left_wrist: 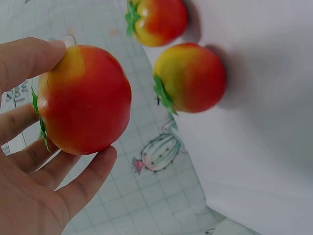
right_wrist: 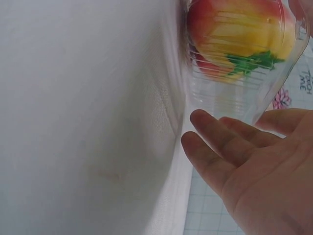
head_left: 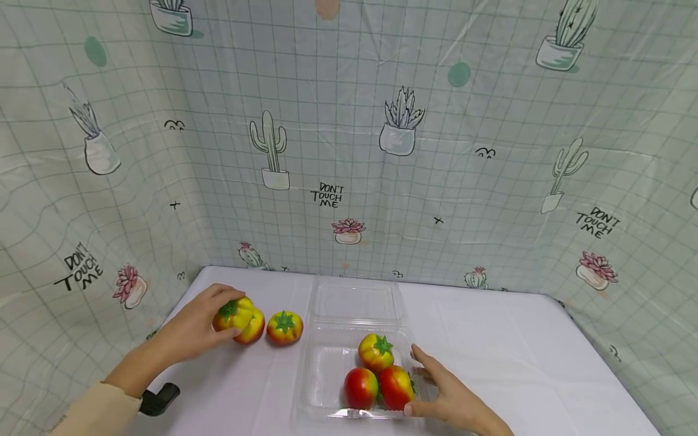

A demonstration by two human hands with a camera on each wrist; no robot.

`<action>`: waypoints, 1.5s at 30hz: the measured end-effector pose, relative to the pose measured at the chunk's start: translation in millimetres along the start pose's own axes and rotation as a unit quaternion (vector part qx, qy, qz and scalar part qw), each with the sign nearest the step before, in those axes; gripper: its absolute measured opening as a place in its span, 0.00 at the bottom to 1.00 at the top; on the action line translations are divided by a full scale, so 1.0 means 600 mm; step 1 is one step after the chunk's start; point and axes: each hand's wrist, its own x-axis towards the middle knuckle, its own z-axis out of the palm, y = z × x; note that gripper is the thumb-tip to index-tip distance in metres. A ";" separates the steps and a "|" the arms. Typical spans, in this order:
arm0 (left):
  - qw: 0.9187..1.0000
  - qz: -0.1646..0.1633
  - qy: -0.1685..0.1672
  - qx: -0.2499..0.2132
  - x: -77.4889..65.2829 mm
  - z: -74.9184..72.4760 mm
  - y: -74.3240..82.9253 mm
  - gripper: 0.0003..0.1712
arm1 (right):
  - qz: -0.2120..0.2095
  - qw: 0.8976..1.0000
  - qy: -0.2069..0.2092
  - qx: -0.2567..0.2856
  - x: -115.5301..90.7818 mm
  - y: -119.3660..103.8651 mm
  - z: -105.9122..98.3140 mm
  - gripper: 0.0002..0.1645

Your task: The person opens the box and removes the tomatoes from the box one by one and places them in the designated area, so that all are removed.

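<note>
My left hand [head_left: 204,321] holds a red-and-yellow tomato [left_wrist: 85,100] with a green leafy top, thumb on one side and fingers on the other. In the head view it overlaps a second tomato [head_left: 254,328] on the table; a third tomato [head_left: 284,336] sits just to the right. My right hand [head_left: 449,393] is at the right side of a clear plastic clamshell box [head_left: 327,372], its fingers spread alongside the wall and its thumb by the front right corner. Three similar tomatoes lie in the box's right half: one behind [head_left: 375,352], two in front [head_left: 360,389].
The box's clear lid [head_left: 357,303] lies folded back behind it. A white cloth covers the table [head_left: 491,339]. Cactus-printed sheets [head_left: 349,151] stand around the back and sides. A black object [head_left: 159,399] shows near the left sleeve.
</note>
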 end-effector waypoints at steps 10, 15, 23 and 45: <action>1.000 -0.010 0.015 -0.001 -0.002 -0.011 -0.023 0.29 | -0.025 1.000 0.003 -0.015 -0.003 0.003 -0.001 0.60; 1.000 -0.020 0.011 0.001 -0.002 -0.009 -0.037 0.30 | -0.035 0.999 0.005 -0.018 -0.005 0.002 -0.002 0.59; 0.999 -0.035 0.011 0.006 -0.005 -0.001 -0.055 0.30 | -0.019 1.000 -0.001 -0.005 -0.003 0.002 -0.001 0.60; 0.998 -0.064 0.007 0.000 -0.011 0.009 -0.077 0.31 | -0.046 0.999 0.008 -0.027 -0.006 0.004 -0.003 0.59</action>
